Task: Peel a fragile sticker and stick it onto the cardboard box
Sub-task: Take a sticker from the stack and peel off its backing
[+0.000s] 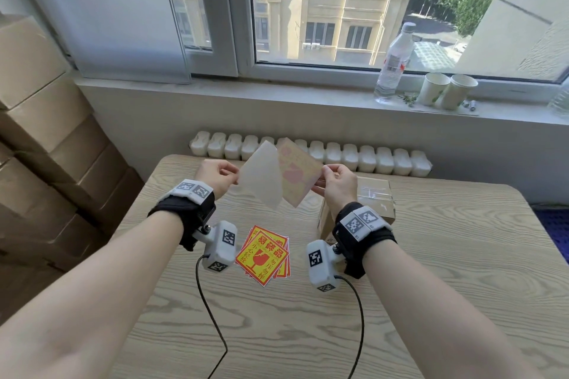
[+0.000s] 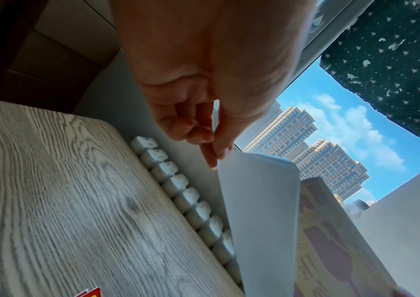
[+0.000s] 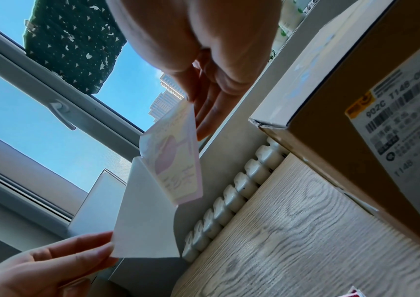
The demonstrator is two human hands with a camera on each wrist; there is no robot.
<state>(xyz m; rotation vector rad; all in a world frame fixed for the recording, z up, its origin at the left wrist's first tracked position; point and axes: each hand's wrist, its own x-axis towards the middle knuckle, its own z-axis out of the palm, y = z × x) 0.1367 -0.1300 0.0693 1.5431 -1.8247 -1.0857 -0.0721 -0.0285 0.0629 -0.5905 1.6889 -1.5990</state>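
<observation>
Above the table my left hand pinches a corner of the white backing paper. My right hand pinches the edge of the fragile sticker, whose pale back side faces me. Sticker and backing stand apart like an open book and still join along one edge. In the left wrist view the left fingertips pinch the backing paper beside the sticker. In the right wrist view the sticker hangs from my right fingers. The cardboard box stands on the table under my right hand.
A stack of red and yellow fragile stickers lies on the wooden table between my wrists. Brown cartons are piled at the left. A water bottle and two paper cups stand on the windowsill. A white radiator runs behind the table.
</observation>
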